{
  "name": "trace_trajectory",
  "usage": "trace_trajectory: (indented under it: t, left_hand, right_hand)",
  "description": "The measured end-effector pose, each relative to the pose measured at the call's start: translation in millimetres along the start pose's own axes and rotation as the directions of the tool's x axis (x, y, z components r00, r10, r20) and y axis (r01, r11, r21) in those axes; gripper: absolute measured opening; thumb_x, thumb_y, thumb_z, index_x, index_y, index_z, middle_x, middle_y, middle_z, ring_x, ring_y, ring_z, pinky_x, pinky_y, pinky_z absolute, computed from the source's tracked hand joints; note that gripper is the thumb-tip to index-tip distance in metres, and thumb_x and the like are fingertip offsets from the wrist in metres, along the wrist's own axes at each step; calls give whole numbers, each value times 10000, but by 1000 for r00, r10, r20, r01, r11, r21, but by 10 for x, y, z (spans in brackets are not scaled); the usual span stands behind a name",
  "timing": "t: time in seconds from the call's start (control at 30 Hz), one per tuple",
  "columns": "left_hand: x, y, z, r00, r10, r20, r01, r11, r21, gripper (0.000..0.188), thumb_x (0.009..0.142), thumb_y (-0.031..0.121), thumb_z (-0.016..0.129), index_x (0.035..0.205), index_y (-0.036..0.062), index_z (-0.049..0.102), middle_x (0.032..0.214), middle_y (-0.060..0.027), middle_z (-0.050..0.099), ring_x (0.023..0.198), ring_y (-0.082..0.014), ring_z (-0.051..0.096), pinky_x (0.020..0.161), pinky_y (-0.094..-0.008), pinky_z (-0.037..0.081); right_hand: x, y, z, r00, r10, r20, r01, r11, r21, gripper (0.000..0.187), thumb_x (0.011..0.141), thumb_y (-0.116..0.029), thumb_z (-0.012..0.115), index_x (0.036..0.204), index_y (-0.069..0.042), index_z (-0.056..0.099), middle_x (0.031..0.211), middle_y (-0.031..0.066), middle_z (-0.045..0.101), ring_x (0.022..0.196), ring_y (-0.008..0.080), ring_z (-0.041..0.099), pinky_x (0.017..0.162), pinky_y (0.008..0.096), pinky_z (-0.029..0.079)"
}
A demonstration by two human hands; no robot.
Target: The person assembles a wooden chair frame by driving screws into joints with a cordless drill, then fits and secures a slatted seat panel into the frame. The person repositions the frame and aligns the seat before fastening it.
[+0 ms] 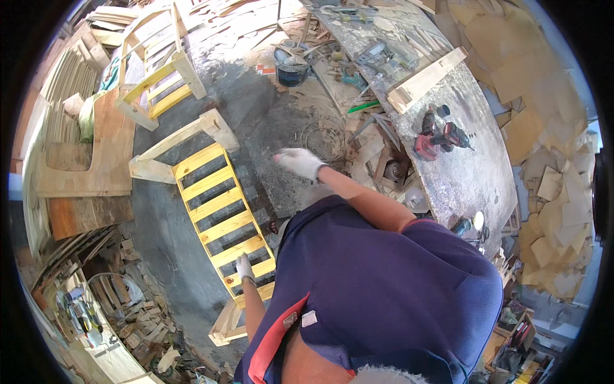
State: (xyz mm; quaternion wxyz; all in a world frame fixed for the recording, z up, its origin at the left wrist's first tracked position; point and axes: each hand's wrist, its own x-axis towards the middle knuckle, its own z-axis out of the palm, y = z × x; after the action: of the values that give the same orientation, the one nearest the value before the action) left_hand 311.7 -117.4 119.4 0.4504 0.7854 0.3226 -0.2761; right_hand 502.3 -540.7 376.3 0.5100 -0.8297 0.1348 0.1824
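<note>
A yellow slatted wooden bench frame [224, 221] stands in front of me on the left, joined to pale end legs. My left hand [244, 267], in a white glove, touches the slats near the closer end; how its fingers lie there is hard to make out. My right hand [299, 162], also gloved, reaches left over the dark floor beyond the far end of the slats. Its fingers are stretched out, with nothing visible in them. A pale end leg assembly [185, 144] at the bench's far end lies to the left of that hand.
Another slatted bench [163, 80] stands farther off. On my right a worn grey worktable [473, 173] carries red cordless drills [435, 141] and a pale wooden beam [427, 80]. A dark bucket [291, 69] and scraps lie ahead. Plywood sheets [89, 147] lean at left.
</note>
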Motion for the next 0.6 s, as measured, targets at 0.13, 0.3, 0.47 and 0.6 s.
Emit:
trace_trajectory:
  t: [0.13, 0.3, 0.47, 0.6]
  left_hand:
    - [-311, 18, 266, 997, -45, -55, 41, 997, -73, 610, 991, 488, 471, 1264, -40, 605, 1248, -221, 659, 1147, -374, 587, 1011, -424, 417]
    - [-502, 1294, 769, 955, 297, -14, -297, 955, -18, 600, 946, 448, 634, 1270, -50, 553, 1166, -223, 669, 1112, -316, 615, 991, -424, 442]
    - [-784, 3159, 1900, 646, 729, 228, -764, 617, 191, 806, 849, 485, 758, 1347, -90, 494, 1333, -245, 590, 1264, -353, 562, 1053, -418, 433]
    - [-1343, 4495, 3117, 344, 822, 454, -935, 251, 252, 939, 762, 510, 818, 1418, -59, 462, 1411, -272, 536, 1323, -394, 503, 1117, -435, 393]
  right_hand:
    - [-133, 958, -745, 892, 448, -66, -305, 702, 644, 504, 993, -447, 573, 1387, -131, 588, 1083, 134, 708, 753, 188, 665, 638, 351, 543]
    - [-418, 1654, -1366, 877, 461, -135, -232, 654, 720, 553, 972, -471, 608, 1392, -112, 578, 1036, 123, 717, 703, 171, 671, 583, 323, 522]
    - [-570, 2078, -1763, 871, 444, -210, -201, 712, 673, 476, 972, -455, 608, 1248, -72, 661, 953, 71, 726, 730, 132, 663, 596, 309, 506]
    - [-938, 2535, -2023, 887, 296, -353, -162, 918, 363, 347, 988, -378, 595, 941, -37, 639, 831, 43, 674, 711, 151, 632, 654, 318, 499]
